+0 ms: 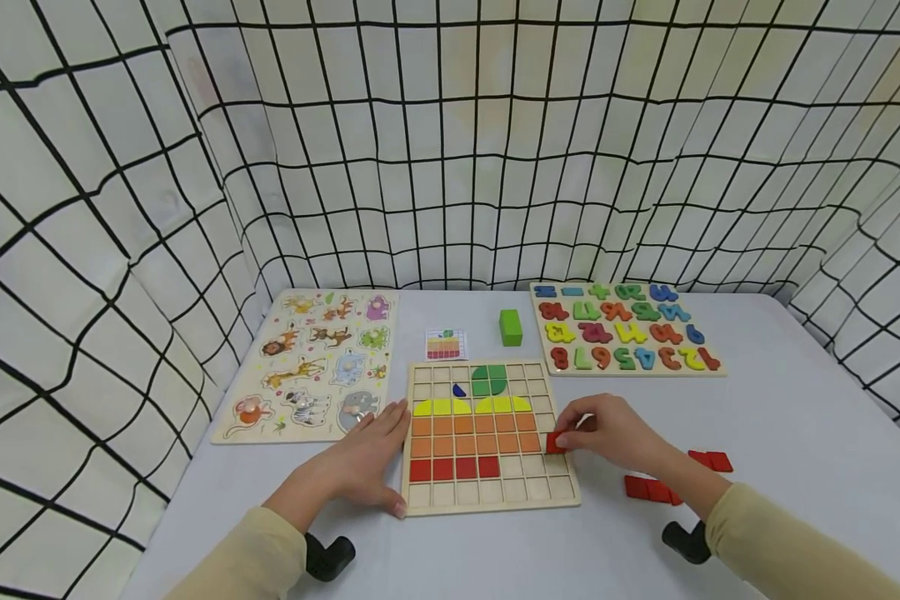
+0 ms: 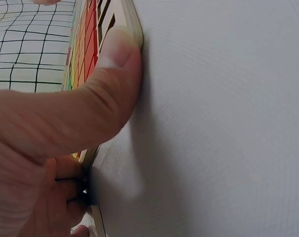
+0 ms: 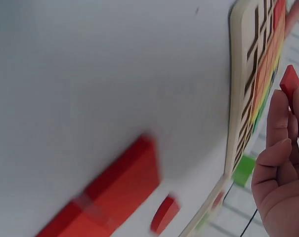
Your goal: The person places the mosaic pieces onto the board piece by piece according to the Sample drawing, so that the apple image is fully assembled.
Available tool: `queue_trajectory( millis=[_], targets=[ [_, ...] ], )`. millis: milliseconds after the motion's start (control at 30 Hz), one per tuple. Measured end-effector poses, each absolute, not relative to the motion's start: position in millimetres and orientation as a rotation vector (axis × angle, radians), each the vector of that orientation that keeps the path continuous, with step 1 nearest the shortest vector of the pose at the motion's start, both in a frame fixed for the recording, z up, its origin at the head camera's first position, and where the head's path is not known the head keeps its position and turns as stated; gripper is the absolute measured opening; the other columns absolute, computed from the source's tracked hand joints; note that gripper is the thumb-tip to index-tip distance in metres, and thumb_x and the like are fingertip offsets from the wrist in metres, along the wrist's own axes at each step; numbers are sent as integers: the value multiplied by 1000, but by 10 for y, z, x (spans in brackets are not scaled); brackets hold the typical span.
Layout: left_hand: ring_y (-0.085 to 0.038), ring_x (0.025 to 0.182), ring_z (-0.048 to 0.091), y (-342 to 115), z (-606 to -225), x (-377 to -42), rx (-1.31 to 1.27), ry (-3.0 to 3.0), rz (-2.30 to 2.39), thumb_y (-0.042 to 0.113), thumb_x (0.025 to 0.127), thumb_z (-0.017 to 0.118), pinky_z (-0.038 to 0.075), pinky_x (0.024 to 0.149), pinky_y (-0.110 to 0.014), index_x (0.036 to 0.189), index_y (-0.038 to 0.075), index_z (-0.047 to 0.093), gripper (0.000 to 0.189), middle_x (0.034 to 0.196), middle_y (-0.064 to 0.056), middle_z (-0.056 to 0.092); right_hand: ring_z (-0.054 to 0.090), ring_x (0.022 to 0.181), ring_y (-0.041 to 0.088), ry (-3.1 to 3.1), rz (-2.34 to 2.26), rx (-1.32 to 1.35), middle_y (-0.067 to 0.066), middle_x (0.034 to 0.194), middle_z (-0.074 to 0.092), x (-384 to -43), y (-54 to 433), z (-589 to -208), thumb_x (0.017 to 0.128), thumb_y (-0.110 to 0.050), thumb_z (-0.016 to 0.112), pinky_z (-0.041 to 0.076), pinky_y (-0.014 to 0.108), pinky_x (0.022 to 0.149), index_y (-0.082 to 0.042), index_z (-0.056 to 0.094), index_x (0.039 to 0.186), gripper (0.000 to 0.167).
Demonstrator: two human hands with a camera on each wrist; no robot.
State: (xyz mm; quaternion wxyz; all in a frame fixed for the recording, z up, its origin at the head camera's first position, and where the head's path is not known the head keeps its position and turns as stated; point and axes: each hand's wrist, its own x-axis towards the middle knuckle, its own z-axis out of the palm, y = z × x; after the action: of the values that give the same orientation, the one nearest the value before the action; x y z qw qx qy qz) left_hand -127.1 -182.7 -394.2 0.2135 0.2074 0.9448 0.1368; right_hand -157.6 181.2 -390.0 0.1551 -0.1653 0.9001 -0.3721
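Note:
A wooden grid board lies in the middle of the table, its cells partly filled with orange, yellow, green, blue and red tiles. Four-sided red tiles form a row on its lower left. My right hand pinches one red square tile between thumb and fingers, above the board's right edge. At the board's left edge rests my left hand, fingers extended. Its thumb presses the board's near corner in the left wrist view.
Loose red tiles lie under the right forearm. Behind the board are a small pattern card and a green block. An animal puzzle stands left, a number puzzle back right. Grid-lined cloth encloses the table.

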Motion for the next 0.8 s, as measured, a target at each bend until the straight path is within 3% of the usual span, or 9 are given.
queue_trajectory(
  millis=[233, 800],
  targets=[
    [-36, 160, 13, -1825, -3934, -1265, 574, 2618, 392, 43, 69, 93, 13, 130, -55, 159, -7, 24, 124, 171, -20, 16, 57, 77, 12, 2532, -1011, -586, -5, 88, 71, -1541, 1410, -3961, 91, -15, 78, 51, 18, 66, -14, 76, 92, 3],
    [-36, 160, 13, -1830, -3941, -1264, 575, 2621, 397, 43, 68, 94, 13, 130, -54, 159, -7, 24, 125, 171, -19, 16, 56, 81, 11, 2644, -864, -549, -10, 82, 67, -1430, 1132, -4038, 89, -15, 80, 51, 19, 68, -18, 76, 87, 5]
  ],
)
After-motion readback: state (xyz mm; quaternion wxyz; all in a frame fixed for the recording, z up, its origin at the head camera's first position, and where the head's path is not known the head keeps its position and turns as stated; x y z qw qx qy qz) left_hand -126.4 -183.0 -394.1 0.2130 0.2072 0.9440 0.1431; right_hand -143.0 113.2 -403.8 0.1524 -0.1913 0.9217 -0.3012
